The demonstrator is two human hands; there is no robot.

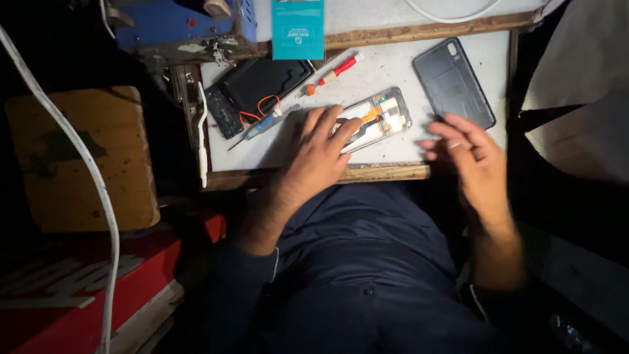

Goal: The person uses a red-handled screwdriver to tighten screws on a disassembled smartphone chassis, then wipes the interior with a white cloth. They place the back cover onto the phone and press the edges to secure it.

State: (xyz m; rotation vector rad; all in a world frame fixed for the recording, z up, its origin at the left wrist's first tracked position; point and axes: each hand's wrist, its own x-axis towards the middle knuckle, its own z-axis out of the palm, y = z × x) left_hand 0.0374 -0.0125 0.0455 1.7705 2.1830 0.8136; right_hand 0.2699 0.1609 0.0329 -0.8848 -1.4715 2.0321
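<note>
An opened phone body (379,118) with orange flex cables showing lies on the white work board (393,75). My left hand (319,154) rests flat on its near end, fingers spread over it. My right hand (468,154) hovers at the board's right front edge, fingers apart and holding nothing, just below a dark grey phone back cover (453,82) that lies face down.
A red-handled screwdriver (332,73) and a blue-handled screwdriver (262,124) lie on the board beside a black screen panel (262,82). A teal packet (298,27) leans at the back. A wooden block (78,157) and a white cable (78,151) are at left.
</note>
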